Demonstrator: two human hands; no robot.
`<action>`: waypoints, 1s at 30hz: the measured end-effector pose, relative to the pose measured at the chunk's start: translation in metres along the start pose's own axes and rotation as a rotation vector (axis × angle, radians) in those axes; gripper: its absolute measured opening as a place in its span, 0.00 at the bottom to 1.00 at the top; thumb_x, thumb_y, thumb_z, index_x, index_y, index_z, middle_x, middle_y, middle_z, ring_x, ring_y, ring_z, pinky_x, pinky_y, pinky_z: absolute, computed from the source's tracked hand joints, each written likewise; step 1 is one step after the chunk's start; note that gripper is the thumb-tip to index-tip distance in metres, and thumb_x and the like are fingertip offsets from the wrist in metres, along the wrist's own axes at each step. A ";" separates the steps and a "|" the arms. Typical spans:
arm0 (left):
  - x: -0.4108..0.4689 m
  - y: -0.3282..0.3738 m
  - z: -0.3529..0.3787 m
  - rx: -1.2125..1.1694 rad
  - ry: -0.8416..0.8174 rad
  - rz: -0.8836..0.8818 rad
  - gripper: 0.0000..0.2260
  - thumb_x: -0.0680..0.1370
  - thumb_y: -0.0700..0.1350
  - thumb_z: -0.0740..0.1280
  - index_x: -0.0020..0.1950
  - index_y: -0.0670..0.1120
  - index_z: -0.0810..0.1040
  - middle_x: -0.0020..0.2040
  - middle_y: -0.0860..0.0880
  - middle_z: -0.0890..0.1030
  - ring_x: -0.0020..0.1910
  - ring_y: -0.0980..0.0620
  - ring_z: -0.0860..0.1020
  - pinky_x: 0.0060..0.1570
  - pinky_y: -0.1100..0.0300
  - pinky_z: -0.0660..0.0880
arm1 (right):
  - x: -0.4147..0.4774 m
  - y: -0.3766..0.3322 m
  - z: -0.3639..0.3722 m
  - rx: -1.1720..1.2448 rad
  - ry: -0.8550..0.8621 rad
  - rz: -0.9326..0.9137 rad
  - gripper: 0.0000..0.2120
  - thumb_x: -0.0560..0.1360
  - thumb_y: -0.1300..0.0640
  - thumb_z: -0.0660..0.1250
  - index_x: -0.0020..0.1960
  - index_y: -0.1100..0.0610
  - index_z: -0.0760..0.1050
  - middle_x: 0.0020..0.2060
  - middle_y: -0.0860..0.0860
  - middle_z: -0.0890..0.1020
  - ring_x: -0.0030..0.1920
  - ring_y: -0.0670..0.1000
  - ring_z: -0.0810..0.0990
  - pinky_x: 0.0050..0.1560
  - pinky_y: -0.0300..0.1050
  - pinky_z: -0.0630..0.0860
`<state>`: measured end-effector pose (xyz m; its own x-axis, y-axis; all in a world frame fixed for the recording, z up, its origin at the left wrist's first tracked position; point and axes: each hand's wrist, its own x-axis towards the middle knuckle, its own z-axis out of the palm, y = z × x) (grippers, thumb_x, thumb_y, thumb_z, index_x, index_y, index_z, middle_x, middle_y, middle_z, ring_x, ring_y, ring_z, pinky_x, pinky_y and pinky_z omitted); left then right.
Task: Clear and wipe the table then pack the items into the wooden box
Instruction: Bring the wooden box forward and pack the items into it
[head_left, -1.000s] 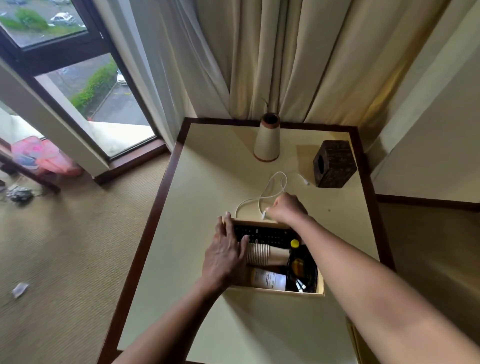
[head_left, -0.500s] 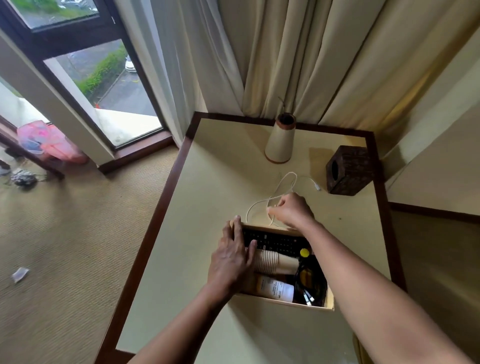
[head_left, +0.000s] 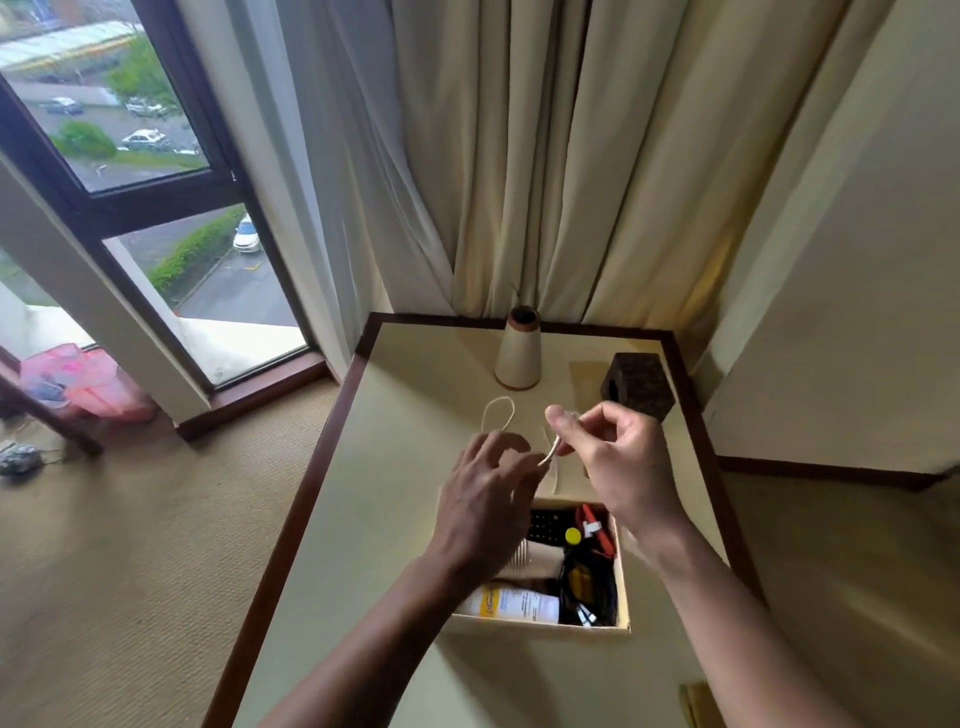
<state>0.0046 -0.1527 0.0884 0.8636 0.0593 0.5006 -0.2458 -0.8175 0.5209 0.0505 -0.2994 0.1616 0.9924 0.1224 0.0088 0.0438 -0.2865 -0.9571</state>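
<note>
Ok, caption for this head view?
Both hands, left hand and right hand, gather a white cable above the packed wooden box.

Both hands are up over the desk (head_left: 332, 545). The right hand (head_left: 618, 467) pinches a white cord (head_left: 550, 453) with its fingers closed on it. The left hand (head_left: 483, 499) is just beside it, fingers spread and loose, near the cord. A loop of the cord sticks up past the left hand. Below the hands sits the box (head_left: 623, 571), full of things: a remote (head_left: 545, 525), cups (head_left: 540, 558), a bottle (head_left: 519, 605). Past the hands stand a cone (head_left: 518, 356) and a dark block (head_left: 639, 384).
</note>
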 end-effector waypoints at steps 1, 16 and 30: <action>0.005 0.007 -0.005 -0.065 0.049 -0.075 0.06 0.80 0.47 0.71 0.54 0.50 0.86 0.52 0.52 0.78 0.53 0.50 0.75 0.45 0.55 0.77 | -0.004 -0.005 -0.003 0.087 0.006 0.013 0.17 0.79 0.43 0.67 0.41 0.56 0.81 0.37 0.50 0.85 0.31 0.45 0.78 0.34 0.37 0.73; 0.082 0.059 -0.119 -0.662 0.014 -0.567 0.19 0.81 0.54 0.69 0.65 0.42 0.83 0.52 0.49 0.82 0.51 0.59 0.79 0.49 0.56 0.73 | -0.025 -0.027 0.010 -0.042 -0.336 -0.234 0.11 0.83 0.47 0.61 0.49 0.48 0.81 0.40 0.47 0.85 0.44 0.50 0.81 0.50 0.47 0.75; 0.055 0.070 -0.137 -1.039 -0.342 -0.212 0.17 0.86 0.46 0.57 0.49 0.36 0.78 0.39 0.40 0.80 0.44 0.40 0.77 0.51 0.51 0.76 | 0.000 -0.067 -0.034 0.094 -0.211 -0.380 0.12 0.81 0.47 0.64 0.50 0.54 0.81 0.32 0.49 0.78 0.35 0.47 0.77 0.38 0.40 0.75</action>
<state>-0.0253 -0.1283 0.2473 0.9682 -0.1511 0.1996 -0.1899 0.0765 0.9788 0.0516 -0.3122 0.2358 0.8623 0.3965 0.3150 0.3805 -0.0968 -0.9197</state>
